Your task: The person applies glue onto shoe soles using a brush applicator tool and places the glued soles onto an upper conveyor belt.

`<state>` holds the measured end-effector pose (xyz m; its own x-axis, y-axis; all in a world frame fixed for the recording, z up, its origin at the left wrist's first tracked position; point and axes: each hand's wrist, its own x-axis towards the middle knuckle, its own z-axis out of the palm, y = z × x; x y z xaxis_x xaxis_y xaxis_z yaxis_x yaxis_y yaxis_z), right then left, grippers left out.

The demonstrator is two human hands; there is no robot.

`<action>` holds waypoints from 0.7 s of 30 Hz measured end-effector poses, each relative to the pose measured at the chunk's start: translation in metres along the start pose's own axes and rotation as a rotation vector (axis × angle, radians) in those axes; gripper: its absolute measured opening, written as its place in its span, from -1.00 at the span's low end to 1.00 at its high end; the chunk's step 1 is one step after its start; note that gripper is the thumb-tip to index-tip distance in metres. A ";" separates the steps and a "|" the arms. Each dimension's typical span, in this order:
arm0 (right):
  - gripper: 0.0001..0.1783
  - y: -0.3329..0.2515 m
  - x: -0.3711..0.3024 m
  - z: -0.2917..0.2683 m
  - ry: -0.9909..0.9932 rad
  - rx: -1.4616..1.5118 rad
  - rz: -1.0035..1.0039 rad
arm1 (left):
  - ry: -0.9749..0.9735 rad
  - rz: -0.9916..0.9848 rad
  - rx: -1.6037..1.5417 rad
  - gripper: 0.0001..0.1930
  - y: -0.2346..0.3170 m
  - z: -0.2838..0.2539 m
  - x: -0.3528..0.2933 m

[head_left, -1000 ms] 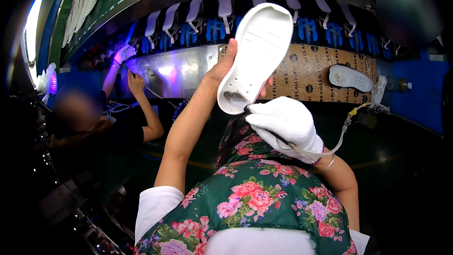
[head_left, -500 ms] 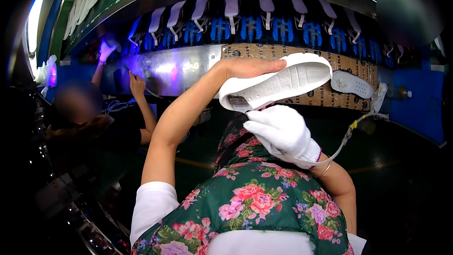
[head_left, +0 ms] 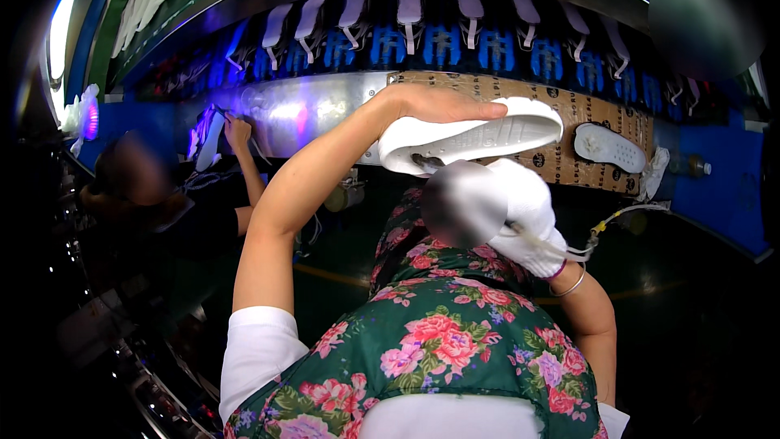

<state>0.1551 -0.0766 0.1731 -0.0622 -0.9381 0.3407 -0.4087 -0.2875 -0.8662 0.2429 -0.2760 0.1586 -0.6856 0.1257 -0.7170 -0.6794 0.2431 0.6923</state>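
Observation:
My left hand, bare, grips the far rim of a white shoe sole and holds it in the air above the bench edge. The sole is tilted, its hollow inner side toward me. My right hand, in a white knit glove, is closed just below the sole's heel end. A dark brush tip lies inside the heel, seemingly from a brush in that hand. A thin tube runs from behind the glove. A blurred patch covers the glove's fingers and most of the brush.
Cardboard covers the bench beside a metal plate. A white insole-shaped piece lies on the cardboard at right. Behind stands a row of blue holders with pale straps. At left, a co-worker's hand is by a shoe part.
The sole has tipped, so less of its inside shows. My right hand has turned and shifted slightly right. The co-worker's far hand has left the purple light; a shoe part now shows there.

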 end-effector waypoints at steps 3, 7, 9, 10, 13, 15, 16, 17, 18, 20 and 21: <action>-0.78 -0.011 0.001 0.009 -0.007 0.113 -0.029 | 0.135 -0.080 0.044 -0.04 -0.026 -0.007 0.006; -0.78 -0.009 -0.006 -0.007 0.128 0.491 0.450 | 0.057 0.299 -1.131 -0.01 -0.061 0.002 0.012; -0.76 -0.005 -0.002 -0.015 0.293 0.374 0.425 | 0.011 0.351 -1.463 0.02 -0.079 0.026 0.021; -0.77 -0.008 0.002 -0.018 0.338 0.373 0.463 | 0.045 0.365 -1.445 0.02 -0.107 0.045 0.041; -0.78 0.000 0.010 -0.025 0.384 0.021 0.309 | 0.055 0.561 -1.518 -0.38 -0.097 0.080 0.047; -0.79 0.000 0.014 -0.029 0.365 0.012 0.262 | 0.432 0.554 -1.489 -0.41 -0.097 0.102 0.061; -0.79 0.000 0.014 -0.033 0.297 0.023 0.258 | 0.346 0.598 -1.536 -0.42 -0.096 0.106 0.061; -0.79 0.001 0.012 -0.036 0.237 0.029 0.260 | 0.249 0.634 -1.578 -0.42 -0.082 0.106 0.049; -0.77 0.001 0.012 -0.037 0.206 0.023 0.250 | 0.134 0.624 -1.532 -0.41 -0.078 0.105 0.034; -0.78 0.000 0.008 -0.036 0.170 -0.016 0.209 | 0.043 0.627 -1.491 -0.43 -0.074 0.103 0.017; -0.79 -0.004 0.008 -0.034 0.151 -0.037 0.187 | -0.053 0.679 -1.425 -0.44 -0.077 0.101 0.012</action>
<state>0.1255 -0.0767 0.1914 -0.2737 -0.9342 0.2289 -0.4106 -0.1017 -0.9061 0.3132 -0.1955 0.0883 -0.9634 -0.1299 -0.2345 0.0394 -0.9338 0.3556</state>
